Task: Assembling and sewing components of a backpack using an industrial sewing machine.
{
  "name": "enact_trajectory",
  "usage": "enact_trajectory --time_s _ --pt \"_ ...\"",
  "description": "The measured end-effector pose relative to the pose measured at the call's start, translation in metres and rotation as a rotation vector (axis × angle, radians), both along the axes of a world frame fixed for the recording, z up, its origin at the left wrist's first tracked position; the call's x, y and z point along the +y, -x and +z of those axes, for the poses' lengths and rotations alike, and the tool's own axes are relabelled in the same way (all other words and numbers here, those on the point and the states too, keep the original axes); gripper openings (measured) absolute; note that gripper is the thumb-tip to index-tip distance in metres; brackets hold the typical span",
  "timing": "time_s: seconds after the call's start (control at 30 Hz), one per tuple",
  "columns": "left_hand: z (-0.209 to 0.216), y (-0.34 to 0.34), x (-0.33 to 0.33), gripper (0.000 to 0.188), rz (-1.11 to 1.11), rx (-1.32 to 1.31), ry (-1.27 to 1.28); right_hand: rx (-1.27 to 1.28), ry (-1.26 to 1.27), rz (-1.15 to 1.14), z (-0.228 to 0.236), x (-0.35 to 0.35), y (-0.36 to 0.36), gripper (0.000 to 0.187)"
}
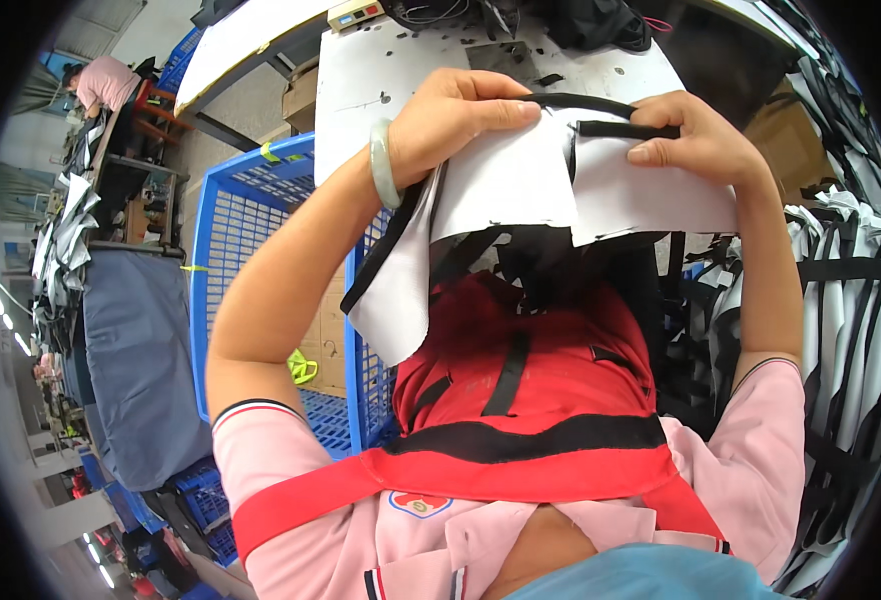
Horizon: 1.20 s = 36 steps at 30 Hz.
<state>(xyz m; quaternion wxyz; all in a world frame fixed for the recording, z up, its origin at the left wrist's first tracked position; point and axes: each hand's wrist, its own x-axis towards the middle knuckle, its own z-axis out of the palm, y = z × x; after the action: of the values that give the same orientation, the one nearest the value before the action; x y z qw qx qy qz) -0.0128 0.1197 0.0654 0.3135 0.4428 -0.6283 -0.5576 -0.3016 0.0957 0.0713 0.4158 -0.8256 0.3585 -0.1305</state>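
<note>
Both my hands hold up a white fabric piece [506,185] with black strips along its edges, raised in front of my red apron [551,350]. My left hand [461,115], a pale green bangle at its wrist, pinches the upper edge between thumb and fingers. On the other side my right hand [706,140] grips the top edge and a short black strip [611,129], its thumb lying on the white face. A narrow slit parts the cloth between the hands. One black-edged flap [401,285] hangs down below my left wrist.
Beyond my hands stands a white worktable [361,80] with black scraps and dark cloth on it. A blue plastic crate [206,290] is at my left. Black-and-white pieces [841,300] hang in a thick row at my right. A person [108,82] bends over far left.
</note>
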Motion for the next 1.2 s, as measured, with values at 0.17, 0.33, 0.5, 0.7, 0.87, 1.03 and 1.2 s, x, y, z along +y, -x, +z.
enact_trajectory --time_s 0.17,0.33,0.5,0.7,0.87,1.03,1.2 --pt "-0.014 -0.012 -0.033 0.023 -0.091 0.124 -0.108 0.008 0.041 0.008 -0.003 -0.021 -0.004 0.036" --pt "-0.021 -0.01 -0.052 0.03 -0.014 0.006 -0.043 0.027 -0.103 -0.084 -0.012 -0.043 -0.007 0.04" --pt "-0.029 -0.012 -0.079 0.039 0.058 0.029 -0.067 0.04 -0.049 -0.134 -0.015 -0.061 -0.014 0.04" --pt "-0.045 -0.015 -0.101 0.039 0.036 0.059 -0.063 0.064 -0.074 -0.145 -0.019 -0.078 -0.017 0.046" --pt "-0.049 -0.015 -0.109 0.037 0.037 0.071 -0.061 0.009 -0.087 -0.19 -0.026 -0.083 -0.019 0.044" --pt "-0.049 -0.014 -0.114 0.037 0.041 0.054 -0.028 -0.029 -0.051 -0.239 -0.029 -0.089 -0.018 0.044" --pt "-0.057 -0.017 -0.128 0.034 0.033 0.076 0.048 -0.075 -0.128 -0.212 -0.026 -0.096 -0.02 0.04"
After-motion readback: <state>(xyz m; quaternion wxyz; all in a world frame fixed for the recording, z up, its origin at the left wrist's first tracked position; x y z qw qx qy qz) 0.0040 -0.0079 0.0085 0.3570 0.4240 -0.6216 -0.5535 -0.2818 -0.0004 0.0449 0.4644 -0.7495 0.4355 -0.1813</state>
